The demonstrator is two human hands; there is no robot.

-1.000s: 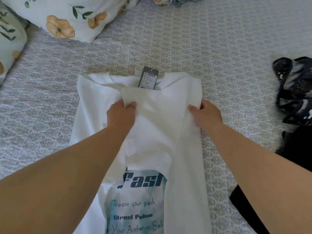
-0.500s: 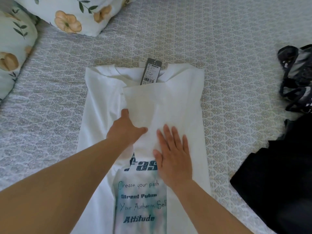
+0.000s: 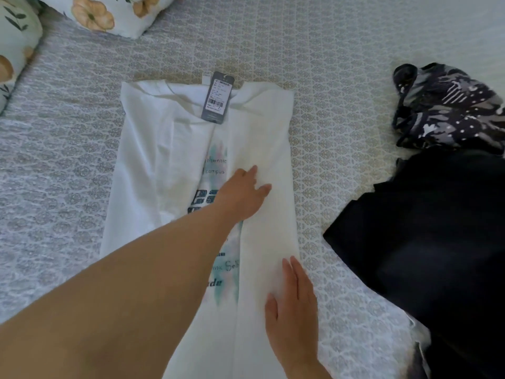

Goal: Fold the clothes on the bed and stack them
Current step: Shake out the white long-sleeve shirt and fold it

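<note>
Clearly, the person was busy with the lengthwise fold of a white cotton T-shirt with a blue and teal printed text panel (image 3: 175,170), which lay flat in the middle of the frame on the grey patterned bedspread (image 3: 341,64), its collar toward the top. The right side panel was folded over the print. The left hand (image 3: 241,191) reached across with straight fingers and pressed on this folded panel at the centre; it held nothing. The right hand (image 3: 293,310) rested flat on the same panel in the lower part of the frame, fingers also straight, gripping nothing.

To do this step well, I think both palms should slide outward along the fold, so the edge becomes straight and no air stays under the cloth. The left side looked only loosely turned in, with soft ridges, and probably needed the same smoothing.

The cloth looked thin and soft, a little translucent where it doubled. A dark grey cardboard price tag with a barcode (image 3: 217,98) lay stiff at the collar. At the right of the frame waited a black plain garment (image 3: 426,228) and a crumpled dark garment with white and grey pattern (image 3: 448,105). Floral pillows (image 3: 109,15) were in the upper left.
</note>
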